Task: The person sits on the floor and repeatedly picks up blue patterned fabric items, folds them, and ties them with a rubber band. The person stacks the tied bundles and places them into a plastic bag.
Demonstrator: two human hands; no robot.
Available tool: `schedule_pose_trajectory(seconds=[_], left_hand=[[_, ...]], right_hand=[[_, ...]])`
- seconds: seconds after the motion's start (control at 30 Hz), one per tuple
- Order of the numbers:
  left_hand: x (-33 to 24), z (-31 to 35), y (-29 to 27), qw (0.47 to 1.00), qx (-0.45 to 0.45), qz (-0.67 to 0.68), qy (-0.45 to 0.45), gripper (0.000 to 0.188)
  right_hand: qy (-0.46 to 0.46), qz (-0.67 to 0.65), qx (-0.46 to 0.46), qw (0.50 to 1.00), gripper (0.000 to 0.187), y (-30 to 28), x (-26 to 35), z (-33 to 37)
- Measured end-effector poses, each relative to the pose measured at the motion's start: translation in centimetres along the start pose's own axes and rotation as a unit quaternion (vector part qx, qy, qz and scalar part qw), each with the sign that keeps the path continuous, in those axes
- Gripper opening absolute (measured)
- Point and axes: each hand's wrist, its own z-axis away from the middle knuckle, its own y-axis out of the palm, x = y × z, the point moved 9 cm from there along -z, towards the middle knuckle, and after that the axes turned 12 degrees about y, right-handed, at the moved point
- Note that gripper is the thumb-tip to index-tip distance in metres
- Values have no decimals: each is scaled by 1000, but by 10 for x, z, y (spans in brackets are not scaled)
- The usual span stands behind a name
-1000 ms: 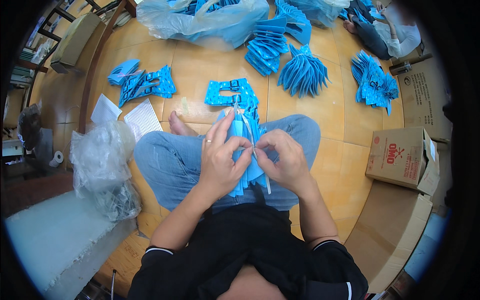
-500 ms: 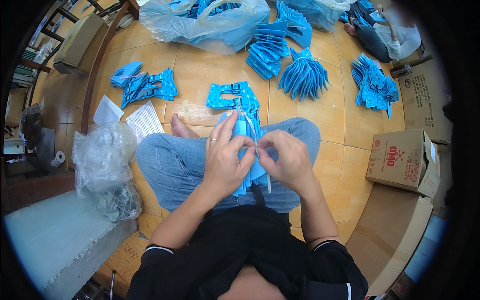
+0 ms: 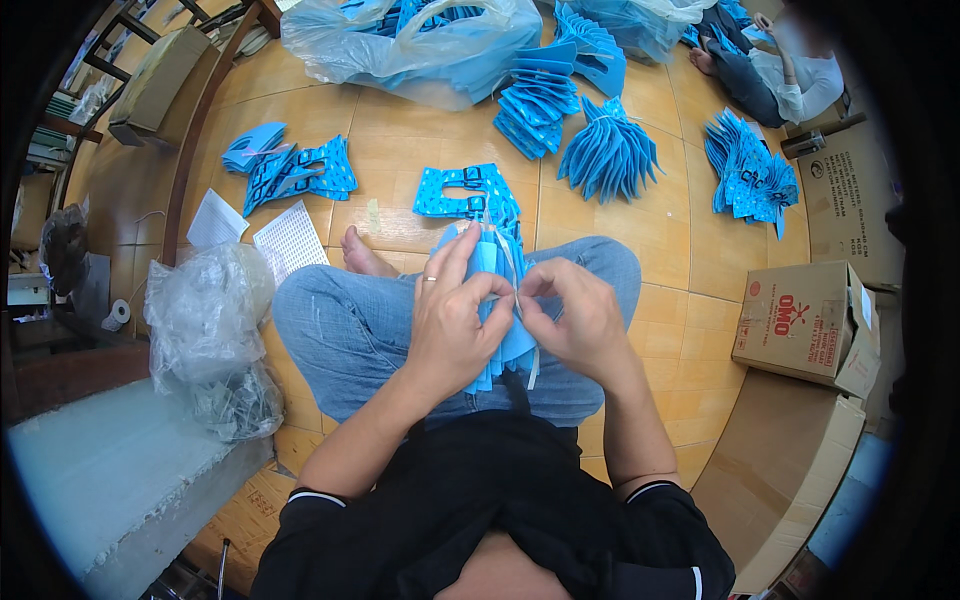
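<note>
A bundle of flat blue pieces (image 3: 513, 342) lies between my crossed legs, with a thin whitish tie strip (image 3: 506, 252) running along it. My left hand (image 3: 450, 320) rests on the bundle's left side, thumb and forefinger pinched on the strip. From the right, my right hand (image 3: 575, 315) pinches the same strip, its fingertips almost touching the left ones. The strip's tail hangs below my right fingers. Just beyond the bundle lie blue patterned pieces with black buckles (image 3: 465, 192). Exactly how the strip is looped is hidden by my fingers.
Tied blue bundles (image 3: 608, 150) stand ahead, more (image 3: 750, 175) to the right, others (image 3: 295, 172) left. A plastic bag (image 3: 420, 50) of blue pieces is at the back. Cardboard boxes (image 3: 800, 320) line the right; crumpled clear plastic (image 3: 205, 330) lies left. Another person (image 3: 790, 75) sits far right.
Both hands stay almost in place, still pinching the strip. My right fingers shift very slightly, and the strip's lower tail has moved a little to the left.
</note>
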Motion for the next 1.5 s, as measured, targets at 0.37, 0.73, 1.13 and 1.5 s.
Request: schedule_pose_trajectory(seconds=[0.37, 0.73, 1.13, 1.5], left_hand=[[-2, -3, 1, 1000, 11, 5, -1, 11], [-2, -2, 1, 1000, 4, 28, -13, 8], [9, 2, -5, 999, 22, 42, -25, 10], [2, -11, -23, 988, 97, -6, 120, 9]], right_hand=[[-33, 47, -9, 998, 23, -3, 8, 1], [-20, 37, -13, 999, 25, -2, 3, 1], [5, -48, 43, 998, 22, 11, -10, 0], [-30, -104, 45, 993, 24, 31, -9, 5]])
